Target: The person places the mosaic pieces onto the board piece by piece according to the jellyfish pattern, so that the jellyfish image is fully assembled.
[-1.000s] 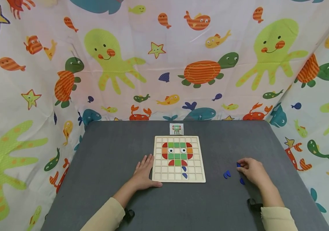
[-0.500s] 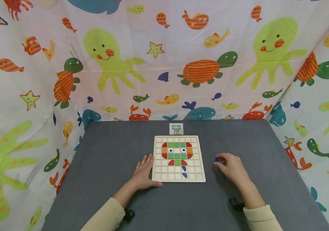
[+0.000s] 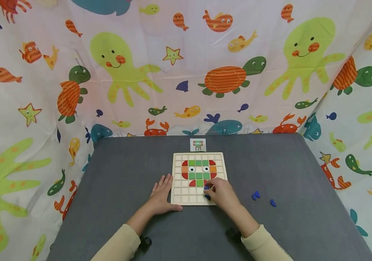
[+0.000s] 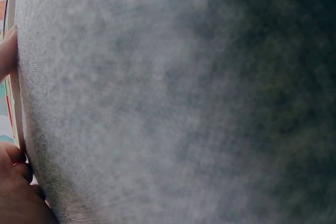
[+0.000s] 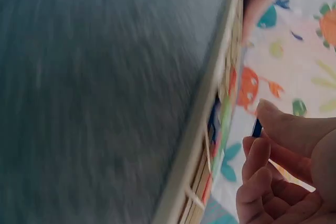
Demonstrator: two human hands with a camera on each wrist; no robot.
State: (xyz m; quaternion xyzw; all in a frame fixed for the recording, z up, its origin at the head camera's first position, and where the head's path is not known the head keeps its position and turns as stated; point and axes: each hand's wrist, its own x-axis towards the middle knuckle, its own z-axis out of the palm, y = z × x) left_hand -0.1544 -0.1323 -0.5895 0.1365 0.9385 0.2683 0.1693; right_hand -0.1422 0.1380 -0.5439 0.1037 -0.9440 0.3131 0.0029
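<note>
A square wooden grid board (image 3: 179, 195) lies on the table, with red, green and orange pieces and two eye tiles set in its upper part. My left hand (image 3: 161, 195) rests at the board's left edge, fingers spread and thumb at the near left corner. Over the lower right of the board, my right hand (image 3: 224, 195) pinches a small blue piece (image 5: 256, 128) between thumb and finger. That hand covers part of the board, including most of the blue pieces in its lower rows. In the left wrist view, the left fingers (image 4: 8, 53) touch the board's side.
Right of the board, loose blue pieces (image 3: 256, 195) lie close together, with another blue piece (image 3: 273, 203) farther right. A small picture card (image 3: 197, 145) sits just beyond the board's far edge. Behind the grey table (image 3: 123, 163) hangs a sea-animal curtain (image 3: 172, 83).
My right hand has picked a blue piece off the table at the right and carried it left over the board. The left hand has stayed at the board's edge.
</note>
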